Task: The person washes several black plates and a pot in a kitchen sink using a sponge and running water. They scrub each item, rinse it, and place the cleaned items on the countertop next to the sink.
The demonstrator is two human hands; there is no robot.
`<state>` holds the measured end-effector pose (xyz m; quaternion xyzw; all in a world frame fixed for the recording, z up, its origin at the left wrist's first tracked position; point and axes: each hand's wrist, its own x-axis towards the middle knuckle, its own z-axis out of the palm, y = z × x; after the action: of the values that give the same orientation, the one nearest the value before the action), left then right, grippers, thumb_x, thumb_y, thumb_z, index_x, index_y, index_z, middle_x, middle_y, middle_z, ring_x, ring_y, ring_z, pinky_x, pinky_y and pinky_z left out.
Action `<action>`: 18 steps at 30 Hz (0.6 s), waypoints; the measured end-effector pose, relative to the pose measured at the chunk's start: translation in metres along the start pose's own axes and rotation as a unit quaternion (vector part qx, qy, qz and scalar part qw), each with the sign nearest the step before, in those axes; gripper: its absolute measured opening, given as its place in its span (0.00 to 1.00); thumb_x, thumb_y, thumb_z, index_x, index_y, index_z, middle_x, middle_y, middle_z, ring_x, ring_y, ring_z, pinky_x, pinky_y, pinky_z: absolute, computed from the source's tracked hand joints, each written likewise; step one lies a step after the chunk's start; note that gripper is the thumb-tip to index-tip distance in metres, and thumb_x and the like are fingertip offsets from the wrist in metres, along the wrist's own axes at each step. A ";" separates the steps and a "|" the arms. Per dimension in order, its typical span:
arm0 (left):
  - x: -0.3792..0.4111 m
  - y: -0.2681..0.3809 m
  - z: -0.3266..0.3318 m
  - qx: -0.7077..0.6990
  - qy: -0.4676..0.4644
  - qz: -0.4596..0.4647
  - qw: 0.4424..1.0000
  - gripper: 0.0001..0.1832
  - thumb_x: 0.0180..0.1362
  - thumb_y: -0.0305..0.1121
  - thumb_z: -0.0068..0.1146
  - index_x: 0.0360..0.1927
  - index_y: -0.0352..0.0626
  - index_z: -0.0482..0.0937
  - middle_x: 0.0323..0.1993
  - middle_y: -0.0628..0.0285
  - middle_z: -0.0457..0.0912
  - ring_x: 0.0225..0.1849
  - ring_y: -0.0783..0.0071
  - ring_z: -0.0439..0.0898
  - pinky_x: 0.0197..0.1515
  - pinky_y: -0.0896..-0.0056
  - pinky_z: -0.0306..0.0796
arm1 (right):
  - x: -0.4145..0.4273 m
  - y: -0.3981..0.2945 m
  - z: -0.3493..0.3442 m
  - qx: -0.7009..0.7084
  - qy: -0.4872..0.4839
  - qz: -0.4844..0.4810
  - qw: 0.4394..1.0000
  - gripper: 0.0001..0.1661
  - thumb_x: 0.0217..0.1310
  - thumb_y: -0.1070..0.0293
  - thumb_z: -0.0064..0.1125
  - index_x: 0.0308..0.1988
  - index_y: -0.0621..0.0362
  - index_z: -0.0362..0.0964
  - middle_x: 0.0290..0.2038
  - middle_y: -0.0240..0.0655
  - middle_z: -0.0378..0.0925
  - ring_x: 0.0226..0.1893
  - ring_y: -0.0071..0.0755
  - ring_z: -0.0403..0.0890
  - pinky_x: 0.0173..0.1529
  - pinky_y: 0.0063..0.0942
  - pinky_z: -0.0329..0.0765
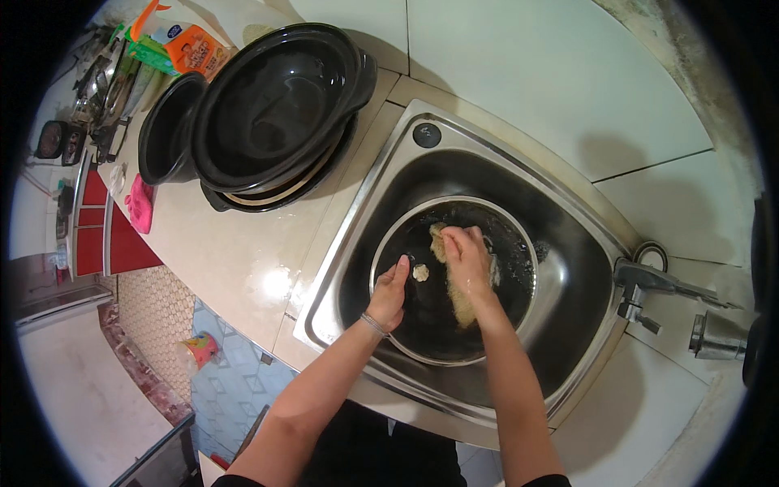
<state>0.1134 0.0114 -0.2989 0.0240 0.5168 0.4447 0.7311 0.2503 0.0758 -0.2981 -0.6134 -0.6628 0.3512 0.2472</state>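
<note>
A wide round dark vessel or lid with a silver rim (529, 243) rests in the stainless-steel sink (563, 277), its dark surface wet and glossy. My left hand (388, 295) grips its left edge, thumb on the inner side; the other fingers are partly hidden. In my right hand (468, 259) is a tan mesh scrubbing cloth (461, 304), pressed against the dark surface and trailing toward me. A small pale lump (420, 272) lies between my two hands; what it is I cannot tell. Wet streaks and bubbles show right of my right hand.
Left of the sink, black glazed pots (274, 115) stand stacked on the tiled counter (255, 243). Behind them is an orange spray bottle (195, 49). A pink cloth (140, 204) lies at the counter edge. The faucet (645, 283) rises at the sink's right corner.
</note>
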 end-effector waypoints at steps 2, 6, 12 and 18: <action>0.006 -0.001 -0.007 -0.009 0.012 0.001 1.000 0.21 0.58 0.47 0.42 0.44 0.40 0.70 0.40 0.63 0.75 0.41 0.75 0.72 0.45 0.73 0.66 | 0.008 0.016 0.004 0.042 -0.013 0.030 0.999 0.09 0.54 0.65 0.47 0.36 0.52 0.71 0.37 0.38 0.68 0.36 0.45 0.72 0.39 0.35 0.69; 0.006 -0.002 -0.001 -0.005 0.054 0.014 0.998 0.22 0.57 0.48 0.44 0.42 0.39 0.71 0.39 0.64 0.75 0.40 0.78 0.71 0.45 0.76 0.64 | 0.002 0.068 0.002 0.025 0.015 0.021 0.999 0.10 0.55 0.63 0.46 0.37 0.52 0.70 0.39 0.39 0.68 0.35 0.46 0.72 0.39 0.35 0.69; 0.005 0.002 -0.013 -0.021 0.079 0.026 0.996 0.22 0.56 0.48 0.44 0.42 0.38 0.72 0.39 0.63 0.75 0.41 0.76 0.72 0.46 0.75 0.65 | -0.066 0.048 -0.003 -0.200 0.028 0.056 0.978 0.27 0.52 0.66 0.45 0.54 0.55 0.55 0.56 0.50 0.51 0.55 0.52 0.55 0.55 0.44 0.58; 0.016 -0.009 0.005 -0.003 0.035 0.027 0.999 0.20 0.55 0.47 0.47 0.40 0.40 0.73 0.38 0.64 0.76 0.40 0.76 0.73 0.45 0.74 0.66 | -0.083 0.128 0.012 -0.248 0.034 0.074 0.965 0.36 0.40 0.71 0.49 0.54 0.62 0.53 0.55 0.52 0.51 0.55 0.52 0.55 0.56 0.42 0.57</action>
<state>0.1239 0.0185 -0.3125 0.0197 0.5401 0.4664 0.7003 0.3338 -0.0082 -0.3954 -0.7145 -0.6730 0.1721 0.0835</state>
